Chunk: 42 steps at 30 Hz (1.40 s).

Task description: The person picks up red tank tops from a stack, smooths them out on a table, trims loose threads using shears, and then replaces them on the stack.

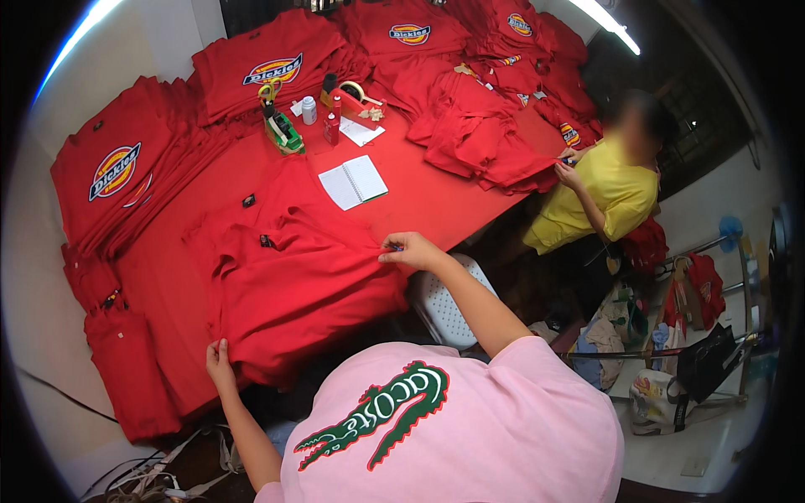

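Observation:
A red T-shirt [302, 285] lies spread in front of me on the red-covered table [470, 218], with creases across it and its near part hanging over the edge. At its lower left corner my left hand [220, 366] is closed, pinching the cloth. My right hand [412, 251] is closed at the shirt's right edge. A small dark blue thing [394, 248], too small to name, shows at its fingers, against the cloth. More red cloth with dark neck labels lies just beyond, under or behind this shirt.
Stacks of folded red shirts [117, 168] line the far and left sides. An open spiral notebook [354, 181], a red tape dispenser [356, 96], small bottles [309, 110] and a green holder with scissors [283, 132] stand mid-table. A white stool [453, 302] and a co-worker in yellow [608, 189] are at right.

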Tool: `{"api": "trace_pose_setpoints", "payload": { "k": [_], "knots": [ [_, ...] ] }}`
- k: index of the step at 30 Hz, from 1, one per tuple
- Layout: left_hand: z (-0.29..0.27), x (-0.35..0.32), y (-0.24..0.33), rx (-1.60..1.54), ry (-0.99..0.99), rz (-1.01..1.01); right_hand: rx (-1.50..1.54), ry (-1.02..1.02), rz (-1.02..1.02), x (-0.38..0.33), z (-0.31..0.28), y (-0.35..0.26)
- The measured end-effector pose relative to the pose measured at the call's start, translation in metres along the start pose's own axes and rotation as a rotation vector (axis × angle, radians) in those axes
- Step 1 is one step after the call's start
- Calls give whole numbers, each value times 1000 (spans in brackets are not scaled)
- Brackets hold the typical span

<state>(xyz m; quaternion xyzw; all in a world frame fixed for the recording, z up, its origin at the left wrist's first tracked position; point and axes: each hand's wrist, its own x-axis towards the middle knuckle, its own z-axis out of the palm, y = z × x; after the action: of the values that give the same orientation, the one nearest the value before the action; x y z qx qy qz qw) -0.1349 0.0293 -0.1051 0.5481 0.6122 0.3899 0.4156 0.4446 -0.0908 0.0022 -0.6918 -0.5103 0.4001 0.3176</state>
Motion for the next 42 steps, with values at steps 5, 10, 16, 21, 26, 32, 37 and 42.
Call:
{"api": "trace_pose_setpoints", "payload": {
  "k": [5,10,16,21,26,32,37,42],
  "knots": [
    [-24,-28,31,59,-202,-337,-237,-162,-35,2,-21,-3],
    [-59,-95,138,-693,-192,-160,290,-238,104,-31,-75,-34],
    [-110,-78,188,-864,-250,239,719,-174,-293,-24,-125,-106],
    [-96,58,241,-778,-107,245,576,149,-372,72,-122,-187],
    [-33,192,267,-629,-42,219,408,413,-417,182,-91,-203],
    [12,138,106,-292,-119,146,-160,229,-198,153,14,-107],
    [13,0,64,344,-109,227,-280,189,-144,45,47,-12],
    [-49,-53,11,483,174,149,-384,316,-25,19,24,50]
  ]
}}
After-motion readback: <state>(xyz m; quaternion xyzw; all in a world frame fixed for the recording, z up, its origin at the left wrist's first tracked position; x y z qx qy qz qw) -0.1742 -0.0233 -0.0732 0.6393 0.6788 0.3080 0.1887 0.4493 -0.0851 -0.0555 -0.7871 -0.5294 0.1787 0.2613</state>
